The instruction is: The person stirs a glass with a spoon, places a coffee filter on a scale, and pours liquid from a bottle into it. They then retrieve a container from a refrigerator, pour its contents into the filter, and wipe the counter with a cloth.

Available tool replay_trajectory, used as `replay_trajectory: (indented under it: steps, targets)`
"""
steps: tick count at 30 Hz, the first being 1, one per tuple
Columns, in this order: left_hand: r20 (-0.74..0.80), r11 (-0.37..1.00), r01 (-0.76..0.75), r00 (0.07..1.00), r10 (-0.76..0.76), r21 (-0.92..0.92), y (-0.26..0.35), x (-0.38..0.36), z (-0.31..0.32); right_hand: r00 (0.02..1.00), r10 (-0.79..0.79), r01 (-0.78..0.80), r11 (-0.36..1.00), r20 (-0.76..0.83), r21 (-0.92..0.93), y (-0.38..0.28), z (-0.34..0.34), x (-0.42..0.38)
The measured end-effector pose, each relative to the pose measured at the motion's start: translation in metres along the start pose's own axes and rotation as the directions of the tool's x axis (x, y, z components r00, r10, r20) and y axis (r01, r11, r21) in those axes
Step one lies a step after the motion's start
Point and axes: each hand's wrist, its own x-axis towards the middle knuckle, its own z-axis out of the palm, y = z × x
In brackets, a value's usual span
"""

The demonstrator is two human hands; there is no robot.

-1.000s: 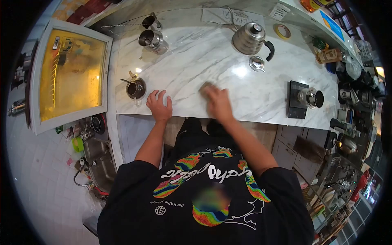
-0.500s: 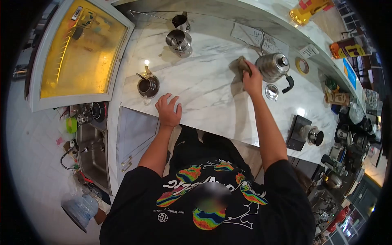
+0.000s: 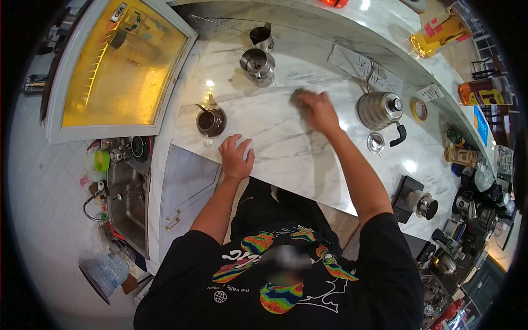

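Note:
My right hand is closed on a dark, bunched cloth, pressed to the marble counter near its middle; motion blurs the cloth. My left hand rests at the counter's front edge with fingers spread and nothing in it. Just beyond it stands a glass pot of dark liquid with a spoon handle sticking out. To the right of my right hand is a steel gooseneck kettle with a black handle. A small glass lid or dish lies beside the kettle.
At the back left stand a steel cup and a metal pitcher. Lettered paper and a tape roll lie by the back ledge. A black scale is at right. An open glass fridge door borders the left.
My right hand has swept the cloth leftward over the counter, away from the kettle. My left hand stays at the counter edge. The whole view has shifted slightly.

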Motion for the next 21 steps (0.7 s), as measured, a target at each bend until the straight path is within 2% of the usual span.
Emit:
replay_trajectory:
  steps: [3,4,7,8,10,12,15,19,21]
  targets:
    - [-0.006,1.000,0.004,1.000,-0.004,0.001,0.000,0.000,0.000,0.973,-0.141,0.108,0.978,0.185,0.178,-0.038,0.010,-0.025]
    - [-0.012,1.000,0.000,1.000,0.000,0.005,0.000,0.001,0.000,0.971,-0.111,0.068,0.977,0.211,0.203,-0.049,0.012,-0.029]
    - [-0.008,1.000,0.000,1.000,0.000,0.004,0.002,0.000,-0.002,0.996,0.078,-0.087,0.921,0.039,0.380,-0.049,0.018,-0.011]
    - [-0.004,1.000,0.004,1.000,-0.004,0.000,0.003,0.000,-0.002,0.960,0.279,-0.239,0.878,-0.039,0.415,-0.042,0.026,-0.004]
    - [-0.005,1.000,0.006,1.000,-0.006,0.003,0.001,0.001,-0.003,0.825,0.562,-0.434,0.688,-0.049,0.582,-0.018,0.032,0.025]
    - [-0.008,1.000,-0.002,1.000,0.002,0.006,0.000,-0.001,-0.001,0.796,0.566,-0.349,0.720,-0.216,0.600,-0.007,0.028,0.054]
    - [-0.012,1.000,0.003,1.000,-0.003,-0.012,0.001,0.001,-0.003,0.827,0.553,-0.383,0.684,-0.099,0.621,-0.004,0.028,0.085]
    - [-0.007,1.000,0.005,1.000,-0.005,-0.016,0.000,0.001,-0.003,0.866,0.500,-0.398,0.702,-0.011,0.590,-0.008,0.045,0.101]
    - [-0.005,1.000,0.007,1.000,-0.007,-0.020,0.000,0.001,-0.003,0.875,0.484,-0.380,0.707,-0.015,0.597,-0.012,0.057,0.102]
